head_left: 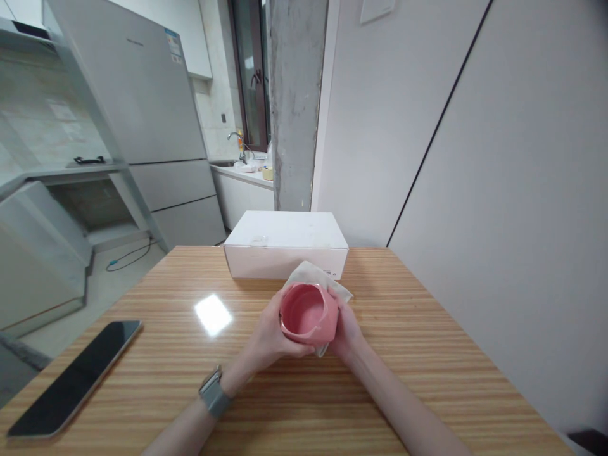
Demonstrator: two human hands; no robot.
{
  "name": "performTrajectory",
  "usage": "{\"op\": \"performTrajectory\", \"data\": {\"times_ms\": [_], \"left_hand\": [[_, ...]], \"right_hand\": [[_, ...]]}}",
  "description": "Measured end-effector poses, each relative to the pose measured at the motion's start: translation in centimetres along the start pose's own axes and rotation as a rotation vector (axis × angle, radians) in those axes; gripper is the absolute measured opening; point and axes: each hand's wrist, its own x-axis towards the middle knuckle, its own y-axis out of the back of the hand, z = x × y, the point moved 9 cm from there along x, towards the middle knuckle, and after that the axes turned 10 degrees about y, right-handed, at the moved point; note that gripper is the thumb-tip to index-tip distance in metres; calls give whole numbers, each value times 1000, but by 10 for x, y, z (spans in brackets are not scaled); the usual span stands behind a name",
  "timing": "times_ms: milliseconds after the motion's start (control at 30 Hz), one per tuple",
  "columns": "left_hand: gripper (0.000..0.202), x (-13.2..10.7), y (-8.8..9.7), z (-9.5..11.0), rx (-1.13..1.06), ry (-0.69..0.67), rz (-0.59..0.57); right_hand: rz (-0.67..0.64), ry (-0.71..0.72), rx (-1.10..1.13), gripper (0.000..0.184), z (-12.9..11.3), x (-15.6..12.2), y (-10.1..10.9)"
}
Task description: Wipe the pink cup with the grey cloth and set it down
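Observation:
A pink faceted bowl is held above the table, its opening tipped toward me and nothing visible inside. My left hand grips its left side, the thumb along the lower front. On the right side, my right hand is closed around a pale cloth pressed to the bowl's outside. The cloth spreads out behind the bowl, and a corner of it hangs below. Most of my right fingers are hidden behind the bowl and cloth.
A white box lies at the far edge of the wooden table. At the left lies a dark-screened phone. A white wall borders the right side. Beyond the table stand a grey fridge and a sink counter.

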Motion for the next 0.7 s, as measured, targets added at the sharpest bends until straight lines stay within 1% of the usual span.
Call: {"op": "performTrajectory", "data": {"times_ms": [167,333,433,533,600,700], "left_hand": [[99,0,3,2,35,10,25],[92,3,13,-5,26,62,90],[92,4,18,-14,-15,98,138],[104,4,23,-27,-77,159,204],[108,3,25,-30,-129,179,233],[98,3,27,-26,-196,169,251]], "right_hand": [[79,33,32,32,-12,2,4],[91,157,17,27,-25,4,2],[68,242,-91,24,-27,3,1],[34,314,-218,25,-24,4,3],[29,349,-261,27,-22,5,7],[17,401,-317,31,-22,5,11]]}}
